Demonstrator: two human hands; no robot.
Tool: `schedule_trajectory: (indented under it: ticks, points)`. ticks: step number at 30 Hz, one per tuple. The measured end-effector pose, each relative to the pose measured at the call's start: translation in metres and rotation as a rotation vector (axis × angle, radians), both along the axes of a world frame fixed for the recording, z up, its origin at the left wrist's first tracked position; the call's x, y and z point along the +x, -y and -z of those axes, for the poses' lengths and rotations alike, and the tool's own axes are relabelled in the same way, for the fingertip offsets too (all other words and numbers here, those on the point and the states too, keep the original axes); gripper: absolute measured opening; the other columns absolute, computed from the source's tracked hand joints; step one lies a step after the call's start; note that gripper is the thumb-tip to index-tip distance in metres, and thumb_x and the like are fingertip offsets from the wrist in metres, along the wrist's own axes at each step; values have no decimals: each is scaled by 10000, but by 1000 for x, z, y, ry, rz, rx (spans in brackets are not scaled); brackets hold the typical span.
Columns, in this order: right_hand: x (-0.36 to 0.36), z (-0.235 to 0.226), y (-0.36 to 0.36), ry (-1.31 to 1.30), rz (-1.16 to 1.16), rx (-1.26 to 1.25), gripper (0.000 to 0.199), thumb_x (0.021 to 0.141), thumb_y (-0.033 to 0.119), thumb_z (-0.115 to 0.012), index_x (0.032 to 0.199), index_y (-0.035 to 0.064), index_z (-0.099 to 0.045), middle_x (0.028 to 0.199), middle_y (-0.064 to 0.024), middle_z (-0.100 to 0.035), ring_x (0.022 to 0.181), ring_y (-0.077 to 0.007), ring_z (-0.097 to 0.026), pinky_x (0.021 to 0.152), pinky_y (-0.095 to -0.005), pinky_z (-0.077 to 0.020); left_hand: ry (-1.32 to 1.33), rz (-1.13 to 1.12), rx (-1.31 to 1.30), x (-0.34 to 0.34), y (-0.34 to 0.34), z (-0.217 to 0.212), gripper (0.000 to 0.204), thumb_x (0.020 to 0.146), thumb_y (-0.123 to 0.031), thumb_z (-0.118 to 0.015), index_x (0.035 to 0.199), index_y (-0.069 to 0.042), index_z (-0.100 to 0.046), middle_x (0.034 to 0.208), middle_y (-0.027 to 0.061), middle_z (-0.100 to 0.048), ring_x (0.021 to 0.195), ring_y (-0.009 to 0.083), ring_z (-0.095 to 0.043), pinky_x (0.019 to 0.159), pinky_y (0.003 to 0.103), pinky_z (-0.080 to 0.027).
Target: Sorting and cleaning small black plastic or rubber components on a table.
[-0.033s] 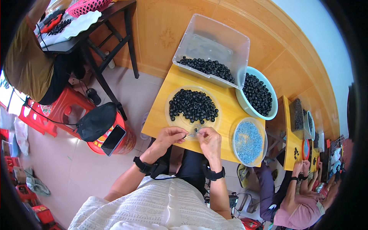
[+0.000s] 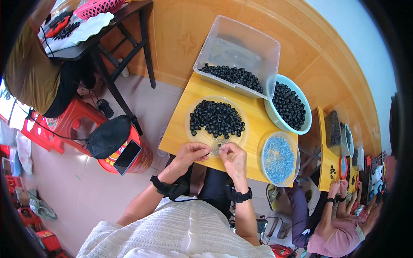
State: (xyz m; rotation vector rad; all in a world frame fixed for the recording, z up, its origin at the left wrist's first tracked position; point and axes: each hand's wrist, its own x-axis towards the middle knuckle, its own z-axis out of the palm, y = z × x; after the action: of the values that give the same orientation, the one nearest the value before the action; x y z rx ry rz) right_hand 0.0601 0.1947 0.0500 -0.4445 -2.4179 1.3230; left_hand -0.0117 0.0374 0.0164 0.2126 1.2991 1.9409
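Note:
My left hand (image 2: 192, 155) is closed in a pinch, with a sliver of something small and dark at its fingertips. My right hand (image 2: 234, 158) pinches too, close beside it, on a tiny piece too small to name. Both hands are over the near rim of a clear round tray (image 2: 189, 135) that holds a heap of small black ring-like pieces (image 2: 217, 118). To the right, a clear round tub (image 2: 297, 165) is filled with small pale-blue pieces (image 2: 277, 158).
A clear plastic bin (image 2: 241, 41) and a pale-blue basin (image 2: 310, 116), both with black pieces, stand at the back of the yellow table (image 2: 180, 114). Left is a red bucket (image 2: 144, 161) with a phone (image 2: 127, 157) on top. Co-workers sit at both sides.
My right hand has shifted slightly to the left, toward my left hand. The left hand has hardly moved.

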Motion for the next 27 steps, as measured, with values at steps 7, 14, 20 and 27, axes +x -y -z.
schedule_trajectory:
  ticks: [7,14,20,27]
  points:
    - [2,6,12,8,-128,-217,62,738,0,-657,784,0,-616,693,-14,-599,654,-80,-532,617,-233,-440,102,72,-6,-1,1,0,159,848,-181,-627,921,-40,-635,824,-2,-619,688,75,-568,655,198,-476]
    - [1,6,9,17,-242,-517,126,726,-55,-654,829,7,-620,728,-13,-612,681,-68,-562,656,-214,-468,210,238,70,-9,12,0,130,849,-169,-623,907,-53,-629,816,-8,-621,675,63,-557,635,189,-466]
    - [-1,-3,13,-4,-334,-517,154,735,-48,-660,873,13,-630,798,-24,-618,709,-82,-588,654,-216,-478,329,270,196,-12,16,5,105,848,-135,-614,909,-51,-628,834,7,-630,694,76,-561,642,202,-464]
    - [0,-16,16,-42,-368,-186,156,722,-4,-680,868,10,-627,770,-60,-595,704,-150,-612,644,-248,-491,309,222,134,-10,17,5,96,841,-134,-621,883,-47,-627,812,10,-617,680,76,-546,626,195,-450]
